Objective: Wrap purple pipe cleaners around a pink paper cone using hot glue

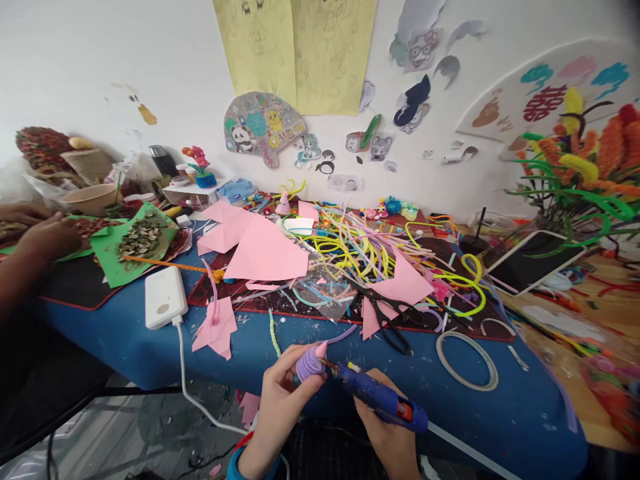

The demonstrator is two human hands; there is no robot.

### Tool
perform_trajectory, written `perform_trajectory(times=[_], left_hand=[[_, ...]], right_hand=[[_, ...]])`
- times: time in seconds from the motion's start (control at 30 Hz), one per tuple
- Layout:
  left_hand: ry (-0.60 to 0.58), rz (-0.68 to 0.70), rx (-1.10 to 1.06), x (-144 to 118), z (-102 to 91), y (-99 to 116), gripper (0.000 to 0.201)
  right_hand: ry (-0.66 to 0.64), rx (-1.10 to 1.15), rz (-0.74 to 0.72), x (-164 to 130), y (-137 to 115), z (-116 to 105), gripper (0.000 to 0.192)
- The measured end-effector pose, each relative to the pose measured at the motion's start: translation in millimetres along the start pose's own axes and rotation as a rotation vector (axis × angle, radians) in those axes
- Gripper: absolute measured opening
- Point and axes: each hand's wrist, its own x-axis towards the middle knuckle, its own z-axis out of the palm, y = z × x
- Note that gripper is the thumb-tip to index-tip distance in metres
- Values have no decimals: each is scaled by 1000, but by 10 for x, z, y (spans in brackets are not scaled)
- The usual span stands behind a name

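Observation:
Between the fingers of my left hand (pixel 285 393) is a small coiled purple pipe-cleaner piece (pixel 309 365), with a pink pointed tip (pixel 321 349) at its upper right. A purple strand runs from behind it toward the right. My right hand (pixel 390 427) grips a dark blue hot glue gun (pixel 373 393), with a long pale glue stick (pixel 467 450) sticking out of its back end. The gun's nozzle is at the pink tip, touching or nearly so. Black scissors (pixel 393 313) lie beyond my hands, on scraps of pink paper (pixel 267 250).
A white power bank (pixel 165 298) with a cable stands left. Yellow and pastel pipe cleaners (pixel 360 233) pile up at the middle back. A tape roll (pixel 467 361) and a tilted tablet (pixel 533 261) are right. At far left, another person's hand (pixel 50 237) is near green paper (pixel 133 243).

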Motion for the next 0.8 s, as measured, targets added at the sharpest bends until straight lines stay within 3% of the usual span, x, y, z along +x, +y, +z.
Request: perform_trajectory(times=[0.37,0.8], left_hand=[[38,-87,-197,-11,5,-68,39],[80,-61,-137,-28,-20,-92,32]], right_hand=[[3,-39,-4,10,-18,-8,21],[-20,-61,-33,-6,37,-13,19]])
